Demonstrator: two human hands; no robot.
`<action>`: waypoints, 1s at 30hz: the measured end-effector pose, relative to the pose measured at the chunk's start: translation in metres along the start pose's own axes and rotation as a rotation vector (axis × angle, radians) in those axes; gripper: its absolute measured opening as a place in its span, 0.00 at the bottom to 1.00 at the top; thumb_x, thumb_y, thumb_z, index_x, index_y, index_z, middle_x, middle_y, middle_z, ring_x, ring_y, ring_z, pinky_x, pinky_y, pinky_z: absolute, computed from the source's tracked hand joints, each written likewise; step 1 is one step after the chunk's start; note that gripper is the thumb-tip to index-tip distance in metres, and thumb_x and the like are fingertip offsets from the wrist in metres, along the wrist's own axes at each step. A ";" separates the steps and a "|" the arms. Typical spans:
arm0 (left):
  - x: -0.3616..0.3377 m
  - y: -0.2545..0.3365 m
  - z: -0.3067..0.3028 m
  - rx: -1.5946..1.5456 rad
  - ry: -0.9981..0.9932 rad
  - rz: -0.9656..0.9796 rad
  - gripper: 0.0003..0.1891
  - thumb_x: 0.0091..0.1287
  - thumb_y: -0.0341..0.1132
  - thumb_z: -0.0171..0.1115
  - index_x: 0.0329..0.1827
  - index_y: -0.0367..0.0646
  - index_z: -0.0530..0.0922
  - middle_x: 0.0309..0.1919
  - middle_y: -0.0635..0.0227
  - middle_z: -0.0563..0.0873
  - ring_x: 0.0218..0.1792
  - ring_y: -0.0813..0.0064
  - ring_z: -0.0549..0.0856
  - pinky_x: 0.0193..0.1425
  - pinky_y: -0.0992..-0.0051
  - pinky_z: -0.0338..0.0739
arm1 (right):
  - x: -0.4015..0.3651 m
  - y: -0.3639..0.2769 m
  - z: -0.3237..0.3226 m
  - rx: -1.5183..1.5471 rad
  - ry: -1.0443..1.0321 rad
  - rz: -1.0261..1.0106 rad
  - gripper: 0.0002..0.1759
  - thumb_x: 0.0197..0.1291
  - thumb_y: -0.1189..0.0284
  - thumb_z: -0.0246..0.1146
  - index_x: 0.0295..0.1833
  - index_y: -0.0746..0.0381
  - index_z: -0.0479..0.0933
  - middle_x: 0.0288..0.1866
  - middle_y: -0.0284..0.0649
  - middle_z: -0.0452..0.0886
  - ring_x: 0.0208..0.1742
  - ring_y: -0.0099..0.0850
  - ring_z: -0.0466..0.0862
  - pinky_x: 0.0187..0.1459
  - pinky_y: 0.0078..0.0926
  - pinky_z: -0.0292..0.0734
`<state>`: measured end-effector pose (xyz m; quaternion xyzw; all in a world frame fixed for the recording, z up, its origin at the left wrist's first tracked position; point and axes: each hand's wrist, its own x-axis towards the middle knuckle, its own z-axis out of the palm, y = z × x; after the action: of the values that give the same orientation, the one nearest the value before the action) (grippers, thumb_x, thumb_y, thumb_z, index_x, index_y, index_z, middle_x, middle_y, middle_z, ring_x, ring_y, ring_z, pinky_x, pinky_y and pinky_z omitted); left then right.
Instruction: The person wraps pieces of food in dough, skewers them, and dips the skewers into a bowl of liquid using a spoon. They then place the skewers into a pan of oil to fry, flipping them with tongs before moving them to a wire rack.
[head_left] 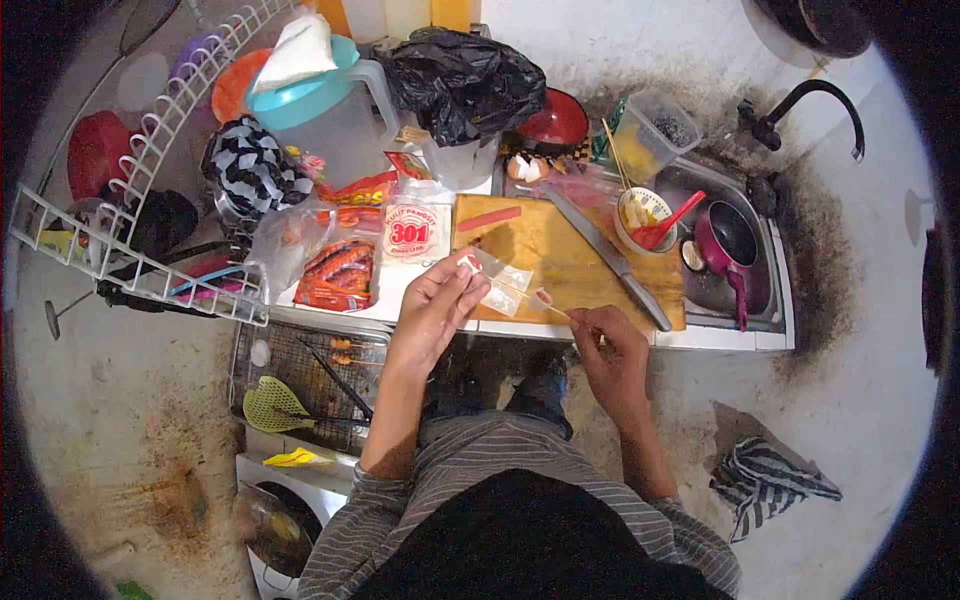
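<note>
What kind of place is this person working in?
Probably a small home kitchen: a sink with a tap, a cutting board with a knife on it, and a dish rack holding plates.

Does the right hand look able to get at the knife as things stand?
Probably yes: the knife lies bare on the board, handle end nearest the right hand, nothing between them. That hand pinches a skewer, though, so it is not free.
</note>
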<state>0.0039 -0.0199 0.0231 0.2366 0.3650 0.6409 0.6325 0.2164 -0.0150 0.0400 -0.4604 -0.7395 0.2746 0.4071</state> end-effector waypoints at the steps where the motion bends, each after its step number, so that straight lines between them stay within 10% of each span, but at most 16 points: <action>1: 0.001 -0.001 -0.001 -0.081 -0.003 -0.005 0.15 0.64 0.32 0.53 0.52 0.39 0.70 0.40 0.72 0.78 0.41 0.83 0.77 0.51 0.79 0.75 | -0.001 -0.005 0.002 0.010 0.001 0.031 0.05 0.52 0.79 0.60 0.37 0.64 0.77 0.29 0.38 0.77 0.26 0.24 0.73 0.29 0.19 0.69; 30: 0.003 -0.004 0.012 0.004 0.101 0.161 0.14 0.64 0.28 0.52 0.52 0.36 0.71 0.42 0.68 0.79 0.41 0.81 0.79 0.50 0.80 0.76 | -0.001 -0.019 0.023 0.098 -0.011 0.168 0.07 0.52 0.79 0.61 0.38 0.64 0.77 0.30 0.40 0.78 0.24 0.25 0.76 0.27 0.19 0.71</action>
<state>0.0156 -0.0151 0.0270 0.2337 0.3775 0.7001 0.5592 0.1888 -0.0244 0.0426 -0.4988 -0.6861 0.3465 0.4005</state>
